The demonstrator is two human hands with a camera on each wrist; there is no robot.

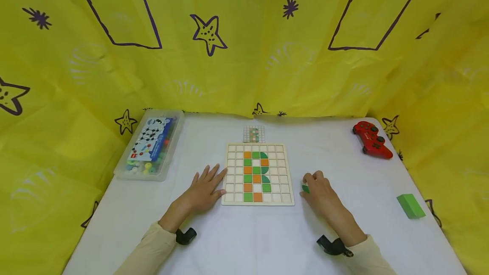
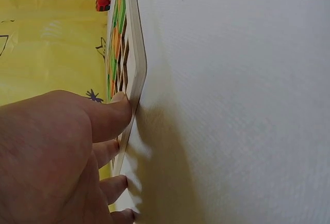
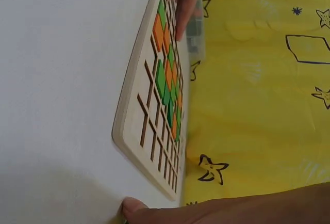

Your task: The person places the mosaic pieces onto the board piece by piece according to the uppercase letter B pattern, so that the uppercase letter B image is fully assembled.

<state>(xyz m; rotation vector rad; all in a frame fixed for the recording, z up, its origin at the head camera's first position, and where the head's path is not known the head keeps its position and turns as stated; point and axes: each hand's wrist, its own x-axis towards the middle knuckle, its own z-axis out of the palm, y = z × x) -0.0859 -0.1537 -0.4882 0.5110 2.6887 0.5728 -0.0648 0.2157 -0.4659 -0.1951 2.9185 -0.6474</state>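
A square wooden grid board (image 1: 282, 200) lies on the white table with orange, green and dark green tiles (image 1: 257, 178) set in the shape of a letter R. My left hand (image 1: 204, 192) rests flat on the table with fingers spread, its thumb and forefinger touching the board's left edge. To the right of the board, my right hand (image 1: 320, 192) pinches a small dark green tile (image 1: 305, 189) just above or on the table; which one I cannot tell. The right wrist view shows little of that hand beyond its thumb (image 3: 135, 205). A small pattern card (image 1: 254, 134) lies behind the board.
A clear plastic case (image 1: 168, 169) with colourful parts sits at the back left. A red game controller (image 1: 371, 140) lies at the back right, with a green block (image 1: 410, 206) nearer the right edge. Yellow patterned cloth (image 1: 244, 75) surrounds the table.
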